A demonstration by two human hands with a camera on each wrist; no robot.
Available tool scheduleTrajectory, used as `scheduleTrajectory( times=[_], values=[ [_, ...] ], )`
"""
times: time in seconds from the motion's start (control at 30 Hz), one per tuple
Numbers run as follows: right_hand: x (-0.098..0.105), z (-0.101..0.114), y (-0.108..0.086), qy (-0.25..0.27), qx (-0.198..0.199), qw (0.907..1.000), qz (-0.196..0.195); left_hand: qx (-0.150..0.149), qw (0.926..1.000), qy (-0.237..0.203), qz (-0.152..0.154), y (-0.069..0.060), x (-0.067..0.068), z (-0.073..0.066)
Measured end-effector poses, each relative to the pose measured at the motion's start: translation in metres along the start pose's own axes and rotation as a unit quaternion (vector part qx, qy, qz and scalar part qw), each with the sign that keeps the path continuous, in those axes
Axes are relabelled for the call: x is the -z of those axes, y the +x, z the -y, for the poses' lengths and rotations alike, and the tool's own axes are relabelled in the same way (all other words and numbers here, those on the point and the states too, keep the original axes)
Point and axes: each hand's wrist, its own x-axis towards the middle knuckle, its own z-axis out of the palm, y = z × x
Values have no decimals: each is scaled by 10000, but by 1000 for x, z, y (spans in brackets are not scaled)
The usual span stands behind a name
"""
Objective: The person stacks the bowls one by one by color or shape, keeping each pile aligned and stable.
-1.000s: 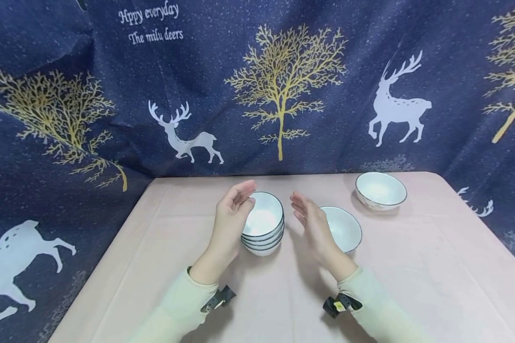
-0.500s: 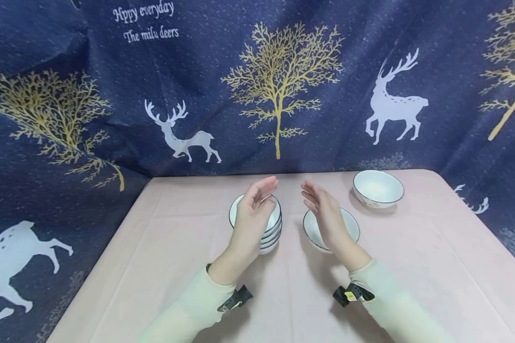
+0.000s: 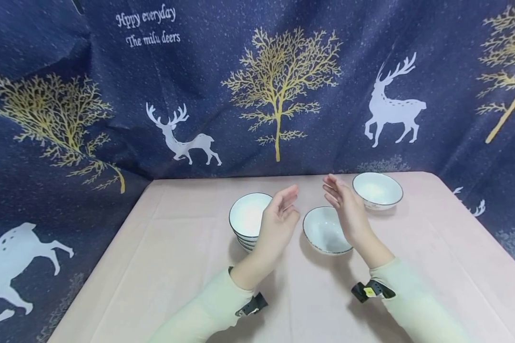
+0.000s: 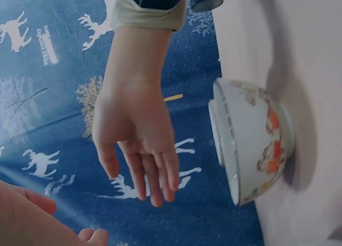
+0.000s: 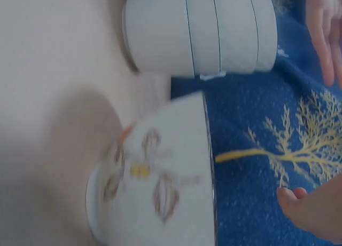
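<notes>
My left hand [image 3: 279,221] hovers in the air beside a stack of several white bowls [image 3: 245,214], hiding the stack's right side. It holds nothing, and its fingers are extended. My right hand [image 3: 347,209] is raised over the right side of a single white bowl [image 3: 324,231], palm turned inward, holding nothing. Both palms face each other with a gap between them. The single bowl stands upright on the table; the right wrist view shows brown and orange figures on its outer wall [image 5: 155,171]. Dark rims mark the stacked bowls [image 5: 230,32].
Another white bowl [image 3: 377,189] sits at the back right of the table, behind my right hand. A pale pink cloth [image 3: 189,224] covers the table. Behind it hangs a dark blue curtain [image 3: 240,90] with deer and golden trees.
Both hands have moved rightward together, the left from beside the stack's left side to its right, the right across the single bowl. The bowls stay in place.
</notes>
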Motion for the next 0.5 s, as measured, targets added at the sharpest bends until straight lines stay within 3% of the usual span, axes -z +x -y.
scheduleTrajectory(
  times=[0.2,0.5],
  values=[
    [24,0,3,14,82,9999,-94,295,9996,10,27,-1,-10,10],
    [60,-3,9,283,119,9981,-536,816,9964,139,195,-1,-19,25]
  ],
)
